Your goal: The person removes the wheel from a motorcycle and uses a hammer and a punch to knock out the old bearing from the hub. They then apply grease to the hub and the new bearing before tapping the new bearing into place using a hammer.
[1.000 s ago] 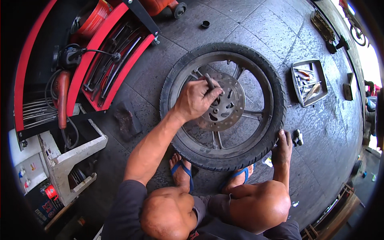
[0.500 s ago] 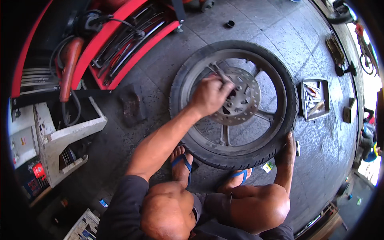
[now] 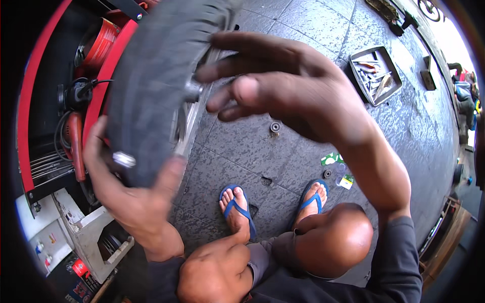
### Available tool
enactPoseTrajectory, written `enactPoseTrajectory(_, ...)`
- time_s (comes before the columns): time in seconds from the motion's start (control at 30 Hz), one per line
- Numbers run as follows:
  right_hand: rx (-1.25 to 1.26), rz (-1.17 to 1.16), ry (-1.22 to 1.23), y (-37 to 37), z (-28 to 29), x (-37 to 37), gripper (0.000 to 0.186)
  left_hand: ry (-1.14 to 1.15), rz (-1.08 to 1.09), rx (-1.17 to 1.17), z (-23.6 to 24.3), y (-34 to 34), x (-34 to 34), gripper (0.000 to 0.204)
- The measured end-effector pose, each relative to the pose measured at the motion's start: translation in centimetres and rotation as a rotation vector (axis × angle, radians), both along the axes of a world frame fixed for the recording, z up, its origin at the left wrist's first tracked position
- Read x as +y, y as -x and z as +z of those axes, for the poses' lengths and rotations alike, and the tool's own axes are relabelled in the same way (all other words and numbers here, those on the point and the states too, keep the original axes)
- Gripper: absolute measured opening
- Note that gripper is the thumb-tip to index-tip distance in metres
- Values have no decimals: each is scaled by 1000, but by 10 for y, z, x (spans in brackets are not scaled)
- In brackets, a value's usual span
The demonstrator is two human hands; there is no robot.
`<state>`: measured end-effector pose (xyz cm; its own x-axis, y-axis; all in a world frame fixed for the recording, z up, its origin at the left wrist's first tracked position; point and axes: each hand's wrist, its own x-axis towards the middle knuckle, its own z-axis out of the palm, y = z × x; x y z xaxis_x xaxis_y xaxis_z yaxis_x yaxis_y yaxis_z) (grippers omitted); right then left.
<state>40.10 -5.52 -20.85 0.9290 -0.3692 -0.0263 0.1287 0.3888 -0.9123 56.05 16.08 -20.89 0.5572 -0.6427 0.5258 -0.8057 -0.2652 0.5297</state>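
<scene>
Fingers point(image 3: 95, 141) of the left hand point(image 3: 134, 202) grip the tyre's near end, seemingly steadying the tyre point(image 3: 151, 86); right hand point(image 3: 308, 91) alongside, fingers apart.

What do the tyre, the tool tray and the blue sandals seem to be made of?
The tyre is most likely rubber: matte, dark, with grooved tread, though blurred. The tool tray could be metal or hard plastic: thin walls, dull greyish rim. The blue sandals look like rubber or foam, smooth and matte.
</scene>
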Motion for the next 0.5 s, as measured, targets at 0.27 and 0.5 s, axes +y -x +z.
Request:
enactPoseTrajectory(0.27,691,182,1285,46,-278,35,51,58,-10,113,12,-96,16,72)
enactPoseTrajectory(0.5,667,-83,1420,145,-316,25,22,70,-54,156,13,-126,13,67)
